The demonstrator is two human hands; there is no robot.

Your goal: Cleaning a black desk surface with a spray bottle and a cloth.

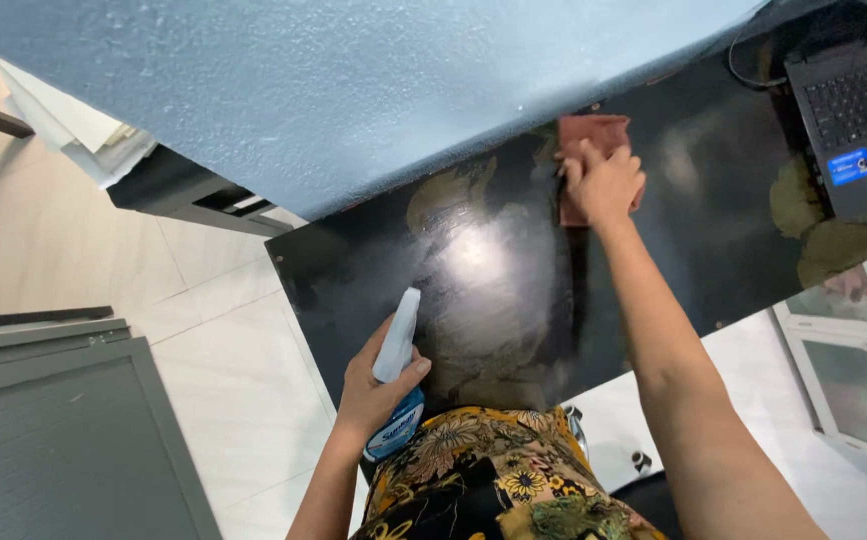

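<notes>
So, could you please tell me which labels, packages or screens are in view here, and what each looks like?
White plastic spray bottle in the left hand, near desk edge: blue label with white lettering.
Small blue rectangular sticker on the dark laptop, far right; its screen is out of view.

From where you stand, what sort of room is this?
Probably a home office or study: a glossy black desk against a pale blue wall, an open black laptop on it, and white floor tiles below.
</notes>
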